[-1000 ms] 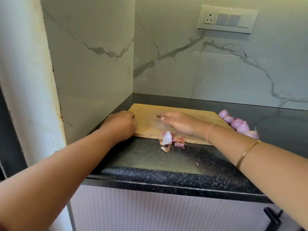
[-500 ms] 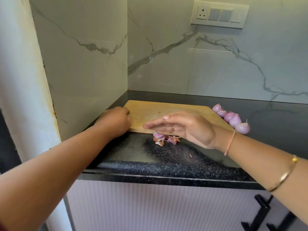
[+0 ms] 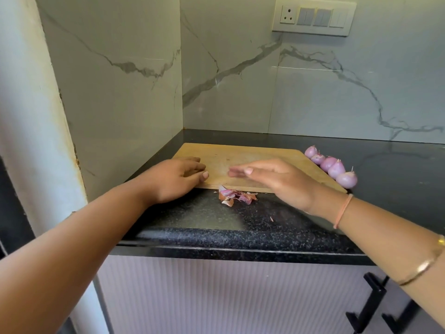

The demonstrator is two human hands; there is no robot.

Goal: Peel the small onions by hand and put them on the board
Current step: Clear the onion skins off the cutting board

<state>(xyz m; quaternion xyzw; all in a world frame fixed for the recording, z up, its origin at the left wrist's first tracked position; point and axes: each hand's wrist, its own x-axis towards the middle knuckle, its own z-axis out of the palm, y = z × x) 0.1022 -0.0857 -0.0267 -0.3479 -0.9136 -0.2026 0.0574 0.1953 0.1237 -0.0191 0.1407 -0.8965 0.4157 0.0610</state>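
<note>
left hand (image 3: 178, 179): your fingers loose on the cutting board (image 3: 240, 155) corner, probably steadying it | right hand (image 3: 277, 182): flat, empty, guessing you're brushing peels (image 3: 234, 196) off | peeled onions (image 3: 331, 165): on counter (image 3: 397, 169), beside board's right edge

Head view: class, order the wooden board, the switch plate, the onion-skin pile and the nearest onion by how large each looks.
Largest to smallest, as they look:
1. wooden board
2. switch plate, though it sits farther back on the wall, so its true size is unsure
3. onion-skin pile
4. nearest onion
</note>
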